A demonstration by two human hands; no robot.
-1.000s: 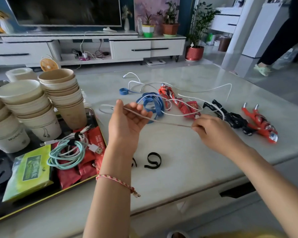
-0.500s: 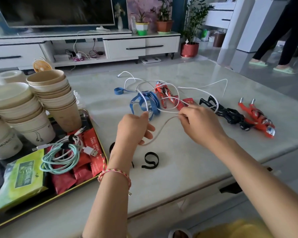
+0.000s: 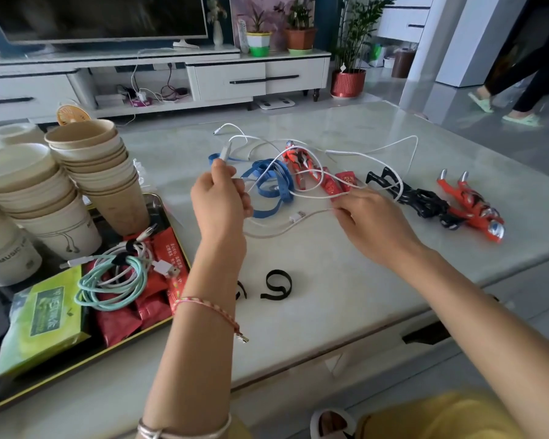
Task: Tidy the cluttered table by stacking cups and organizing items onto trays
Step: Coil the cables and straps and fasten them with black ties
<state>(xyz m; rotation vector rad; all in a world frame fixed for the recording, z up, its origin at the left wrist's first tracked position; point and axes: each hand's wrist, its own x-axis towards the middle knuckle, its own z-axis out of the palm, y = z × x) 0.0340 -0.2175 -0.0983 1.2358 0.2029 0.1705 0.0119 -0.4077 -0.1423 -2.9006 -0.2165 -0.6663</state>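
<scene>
The left hand [image 3: 219, 201] clenches the white cable [image 3: 297, 216] — one plug pokes above the fist — while the right hand [image 3: 374, 220] pinches it, loops sagging between.

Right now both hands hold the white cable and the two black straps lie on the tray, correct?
Only the straps' place is wrong: in the head view the black straps lie on the table, off the tray. The left hand and right hand do hold the white cable.

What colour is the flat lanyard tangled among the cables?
Blue; the lanyard shows clearly in head view.
</scene>
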